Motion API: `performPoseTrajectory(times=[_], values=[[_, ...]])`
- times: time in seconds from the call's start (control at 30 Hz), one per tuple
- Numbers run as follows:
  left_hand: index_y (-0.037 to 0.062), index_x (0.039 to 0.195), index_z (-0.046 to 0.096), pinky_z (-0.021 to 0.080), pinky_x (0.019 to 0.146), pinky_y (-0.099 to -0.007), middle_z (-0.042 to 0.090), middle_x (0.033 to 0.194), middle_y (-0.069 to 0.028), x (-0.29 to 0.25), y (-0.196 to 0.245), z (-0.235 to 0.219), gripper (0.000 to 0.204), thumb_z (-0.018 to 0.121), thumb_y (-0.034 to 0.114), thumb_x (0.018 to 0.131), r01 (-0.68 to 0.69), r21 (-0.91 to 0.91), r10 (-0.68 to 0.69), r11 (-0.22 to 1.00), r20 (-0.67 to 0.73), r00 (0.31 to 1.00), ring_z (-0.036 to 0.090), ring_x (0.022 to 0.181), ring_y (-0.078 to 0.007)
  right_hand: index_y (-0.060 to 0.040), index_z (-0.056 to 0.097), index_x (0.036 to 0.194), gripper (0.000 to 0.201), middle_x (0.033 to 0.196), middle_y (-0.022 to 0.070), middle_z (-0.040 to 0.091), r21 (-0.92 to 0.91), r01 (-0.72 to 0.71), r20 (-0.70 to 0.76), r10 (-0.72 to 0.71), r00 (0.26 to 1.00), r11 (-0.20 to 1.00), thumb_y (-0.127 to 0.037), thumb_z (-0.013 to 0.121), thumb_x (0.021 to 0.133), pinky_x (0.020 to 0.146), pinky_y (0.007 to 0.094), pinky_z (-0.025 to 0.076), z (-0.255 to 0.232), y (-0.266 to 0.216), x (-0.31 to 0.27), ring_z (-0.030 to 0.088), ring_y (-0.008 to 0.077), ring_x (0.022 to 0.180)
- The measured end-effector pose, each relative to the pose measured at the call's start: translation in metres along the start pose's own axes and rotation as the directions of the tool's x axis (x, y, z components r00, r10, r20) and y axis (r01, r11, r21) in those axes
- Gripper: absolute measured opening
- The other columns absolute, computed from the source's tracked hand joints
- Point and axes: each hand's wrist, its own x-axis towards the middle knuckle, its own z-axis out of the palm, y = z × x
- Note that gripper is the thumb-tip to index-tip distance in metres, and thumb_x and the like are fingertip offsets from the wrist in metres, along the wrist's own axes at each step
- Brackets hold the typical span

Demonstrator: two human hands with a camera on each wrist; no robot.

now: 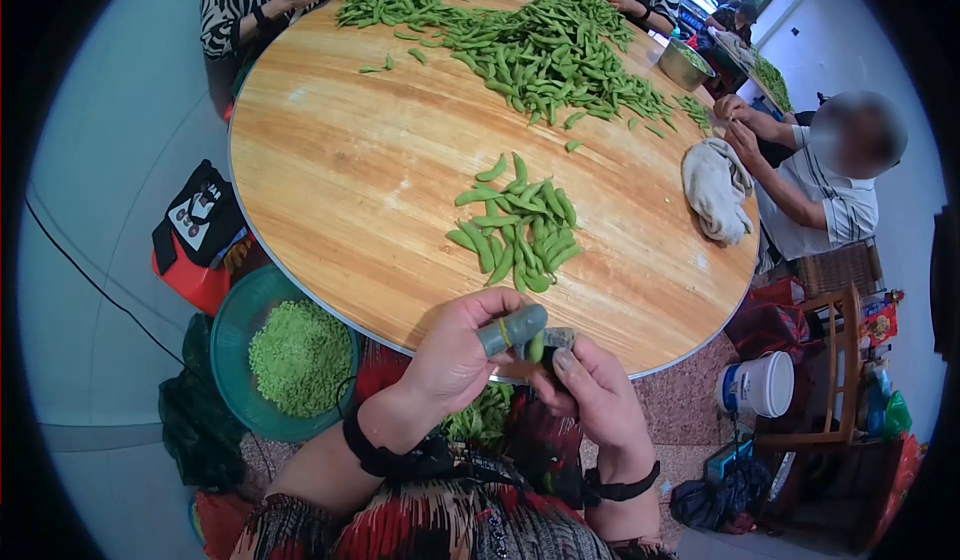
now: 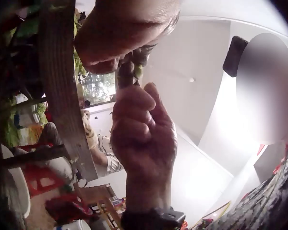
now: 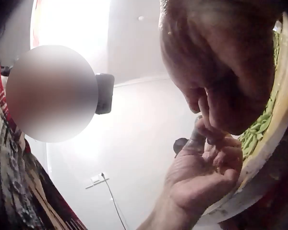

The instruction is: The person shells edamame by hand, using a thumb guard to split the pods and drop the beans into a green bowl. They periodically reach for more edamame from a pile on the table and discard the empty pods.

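Close over the near table edge, my two hands meet at one green soybean pod (image 1: 536, 348). The left hand (image 1: 445, 355) pinches it from one side, a grey-green cover (image 1: 510, 330) with a yellow band on one digit. From the other side my right hand (image 1: 605, 400) pinches the pod, its fingers curled; one finger also wears a cover. In the left wrist view a bit of the pod (image 2: 138, 72) shows between the hands. The right wrist view shows the left hand (image 3: 201, 179) below the right hand (image 3: 221, 67). A small pile of pods (image 1: 520, 225) lies just beyond.
The round wooden table (image 1: 340, 170) bears a big heap of pods (image 1: 550, 50) at the back, a metal bowl (image 1: 686, 64) and a cloth (image 1: 717, 190). A green basin (image 1: 225, 360) of shelled beans (image 1: 300, 357) stands lower left. Other people sit around the table. A white bucket (image 1: 770, 385) is at right.
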Motion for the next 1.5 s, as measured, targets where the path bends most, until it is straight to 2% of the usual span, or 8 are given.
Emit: performPoseTrajectory(times=[0.37,0.6,0.7,0.93,1.07,1.2,1.3,1.5], values=[[0.0004,0.092,0.057,0.046,0.060,-0.0224,0.058,0.084,-0.0035,-0.009,-0.014,0.013,0.011,0.060,0.002,0.082,-0.229,0.588,0.329,0.776,-0.067,0.942,0.056,0.072,-0.0093,-0.0050,0.050,0.085,0.017,0.062,-0.0040,0.045,-0.024,0.001,0.052,0.001,0.999,1.000,-0.016,0.042,0.095,0.042,0.0179,0.027,-0.003,0.013,-0.001,0.033,0.0022,0.048],[0.0005,0.095,0.057,0.044,0.059,-0.0187,0.057,0.086,-0.0009,-0.008,-0.007,0.011,0.013,0.060,0.001,0.082,0.003,0.044,0.001,0.999,-0.081,0.997,0.054,0.075,-0.0060,-0.0045,0.053,0.086,0.015,0.061,-0.0033,0.047,0.200,-0.073,0.105,0.052,0.993,0.977,-0.015,0.046,0.094,0.041,0.0177,0.027,-0.008,0.017,0.006,0.034,0.0019,0.048],[-0.0008,0.098,0.057,0.042,0.055,-0.0176,0.056,0.084,-0.0003,-0.003,-0.014,0.016,0.014,0.058,0.001,0.084,-0.228,0.594,0.281,0.771,0.003,0.960,0.053,0.073,-0.0052,-0.0052,0.055,0.084,0.015,0.061,-0.0039,0.047,-0.350,0.366,-0.134,-0.433,0.892,0.862,-0.015,0.048,0.093,0.044,0.0179,0.028,-0.002,0.036,0.018,0.035,0.0022,0.049],[0.0044,0.118,0.054,0.046,0.060,-0.0207,0.057,0.084,0.0002,-0.005,0.000,0.008,0.035,0.061,0.006,0.084,-0.184,0.728,0.299,0.661,-0.031,0.954,0.055,0.068,-0.0063,0.0002,0.057,0.090,0.016,0.068,0.0005,0.057,-0.006,0.041,-0.073,-0.042,0.996,0.999,-0.015,0.051,0.091,0.057,0.0198,0.042,-0.015,0.026,0.025,0.052,0.0057,0.062],[0.0059,0.130,0.043,0.047,0.063,-0.0289,0.061,0.085,-0.0119,-0.010,0.008,0.020,0.050,0.059,0.004,0.082,-0.270,0.949,0.381,0.162,0.192,0.904,0.059,0.072,-0.0134,0.0020,0.056,0.094,0.015,0.069,0.0059,0.060,-0.522,0.295,-0.297,-0.494,0.817,0.801,-0.011,0.056,0.087,0.060,0.0240,0.045,-0.007,0.013,0.023,0.055,0.0098,0.063],[0.0081,0.136,0.034,0.045,0.057,-0.0287,0.059,0.079,-0.0110,-0.012,0.015,0.023,0.061,0.062,0.009,0.082,-0.376,0.901,0.279,0.215,0.313,0.908,0.056,0.065,-0.0111,0.0011,0.056,0.092,0.013,0.069,0.0032,0.058,-0.655,0.373,-0.034,-0.519,0.854,0.657,-0.011,0.057,0.087,0.054,0.0224,0.042,-0.011,0.008,0.015,0.052,0.0076,0.059],[0.0069,0.136,0.034,0.039,0.048,-0.0234,0.059,0.075,-0.0069,-0.017,0.024,0.020,0.060,0.062,0.012,0.083,-0.423,0.675,0.143,0.604,0.430,0.891,0.052,0.058,-0.0069,-0.0020,0.055,0.087,0.013,0.066,-0.0015,0.053,0.120,0.340,-0.031,-0.339,0.940,0.933,-0.015,0.057,0.087,0.048,0.0195,0.033,-0.005,0.018,0.008,0.044,0.0059,0.053],[0.0027,0.134,0.035,0.031,0.044,-0.0144,0.058,0.074,-0.0044,-0.022,0.031,0.022,0.052,0.056,0.012,0.088,0.193,0.081,-0.209,0.978,0.285,0.936,0.046,0.052,-0.0040,-0.0005,0.056,0.088,0.012,0.065,0.0008,0.055,-0.238,0.517,0.024,-0.527,0.849,0.822,-0.012,0.057,0.086,0.052,0.0218,0.040,-0.008,0.027,0.003,0.049,0.0081,0.055]])
